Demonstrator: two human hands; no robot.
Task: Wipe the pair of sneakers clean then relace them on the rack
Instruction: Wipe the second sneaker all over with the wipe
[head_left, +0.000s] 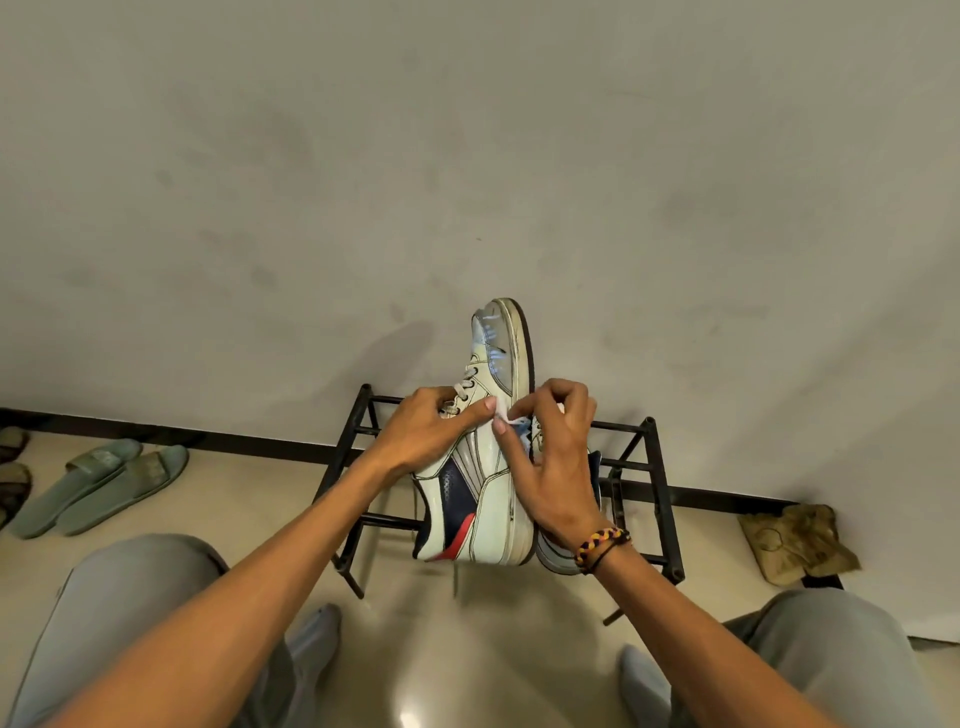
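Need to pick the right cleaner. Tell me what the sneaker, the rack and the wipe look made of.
Sneaker: smooth, glossy leather or synthetic, judging by its sheen and stitched panels; the sole's rim looks like rubber. Rack: thin dark bars, probably painted metal, matte. Wipe: small, white and crumpled between both thumbs, probably tissue or a wet wipe.

This looks like a home, near where shoes are kept. A small black rack stands on the shiny floor by a plain wall. Green slippers lie close by, and a crumpled cloth too.
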